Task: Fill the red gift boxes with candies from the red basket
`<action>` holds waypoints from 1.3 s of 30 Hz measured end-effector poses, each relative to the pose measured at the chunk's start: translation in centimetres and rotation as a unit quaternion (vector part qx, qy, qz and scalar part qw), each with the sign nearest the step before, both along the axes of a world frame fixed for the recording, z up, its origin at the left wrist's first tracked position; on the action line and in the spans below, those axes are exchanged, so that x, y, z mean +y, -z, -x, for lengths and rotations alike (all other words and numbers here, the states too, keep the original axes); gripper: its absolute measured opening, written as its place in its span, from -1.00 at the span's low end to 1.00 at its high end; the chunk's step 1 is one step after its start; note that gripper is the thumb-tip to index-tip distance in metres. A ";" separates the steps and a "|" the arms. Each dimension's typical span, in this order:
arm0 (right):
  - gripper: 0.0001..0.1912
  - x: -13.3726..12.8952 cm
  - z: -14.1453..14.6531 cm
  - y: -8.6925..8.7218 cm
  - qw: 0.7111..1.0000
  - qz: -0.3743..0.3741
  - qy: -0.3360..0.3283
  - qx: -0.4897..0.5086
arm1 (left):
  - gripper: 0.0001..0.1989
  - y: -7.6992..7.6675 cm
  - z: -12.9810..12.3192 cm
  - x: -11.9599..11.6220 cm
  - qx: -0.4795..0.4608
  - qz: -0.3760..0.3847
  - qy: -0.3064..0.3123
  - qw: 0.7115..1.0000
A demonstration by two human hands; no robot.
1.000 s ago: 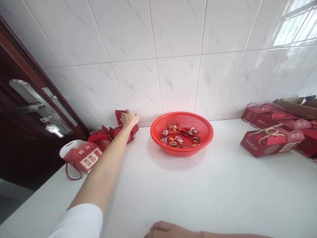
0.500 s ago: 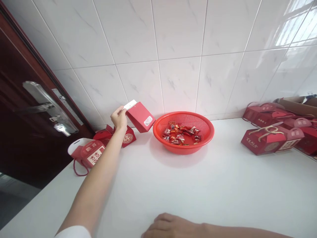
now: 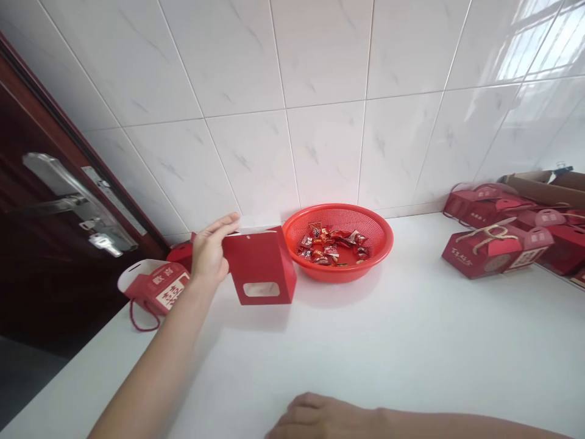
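Observation:
My left hand (image 3: pixel 211 247) is closed on the upper edge of a red gift box (image 3: pixel 256 265) that has a small clear window low on its side. The box is held at the left side of the red plastic basket (image 3: pixel 340 274), covering part of its rim. In the basket lie several wrapped candies (image 3: pixel 333 244), mostly red. My right hand (image 3: pixel 315 417) rests on the white table (image 3: pixel 388 347) at the bottom edge of the view, back of the hand up, with no object visible in it. Its fingertips are partly cut off by the frame.
At the left stand a red gift box with white lettering and a cord handle (image 3: pixel 158 286) and another red box (image 3: pixel 181 253). Several red boxes (image 3: pixel 484 247) are grouped at the right, by a brown carton (image 3: pixel 543 189). A tiled wall (image 3: pixel 324 152) runs behind; a door (image 3: pixel 50 256) is at left.
My left hand has brought the gift box down and nearer to me, turning it from tilted to nearly upright with its window facing me. My right hand stays on the table.

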State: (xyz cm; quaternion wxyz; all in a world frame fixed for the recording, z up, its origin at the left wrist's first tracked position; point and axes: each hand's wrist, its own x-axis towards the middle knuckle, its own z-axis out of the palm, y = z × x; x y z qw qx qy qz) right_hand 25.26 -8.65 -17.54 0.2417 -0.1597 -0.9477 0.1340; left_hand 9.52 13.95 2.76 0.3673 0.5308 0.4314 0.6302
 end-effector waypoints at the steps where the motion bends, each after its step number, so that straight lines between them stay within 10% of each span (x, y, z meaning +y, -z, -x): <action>1: -0.53 -0.1 0.0 -0.1 1.000 0.000 0.013 -0.001 | -0.66 0.0 -0.7 -0.9 -0.011 0.023 0.039 0.999; 8: -0.80 -0.4 -1.2 -3.0 0.986 -0.100 0.084 0.100 | -0.66 1.5 -5.1 -4.5 -0.024 0.138 0.191 0.972; 13: -0.70 -0.6 -5.3 -7.8 0.900 -0.191 0.306 0.247 | -0.69 3.2 -6.4 -4.9 -0.035 0.190 0.217 0.957; 17: -0.41 0.5 -8.3 -10.0 0.810 -0.113 0.492 0.298 | -0.74 3.2 -7.2 -6.1 -0.062 0.235 0.235 0.941; 22: -0.25 1.8 -9.6 -9.2 0.819 0.034 0.488 0.301 | -0.67 3.2 -7.9 -7.5 -0.091 0.219 0.273 0.932; 31: -0.27 2.0 -8.5 -7.1 0.854 -0.020 0.428 0.294 | -0.83 3.3 -7.1 -7.4 0.001 0.143 0.340 0.929; 39: -0.28 1.8 -8.5 -6.3 0.890 0.027 0.377 0.256 | -0.66 -0.2 -7.6 -1.5 0.169 0.023 0.360 0.917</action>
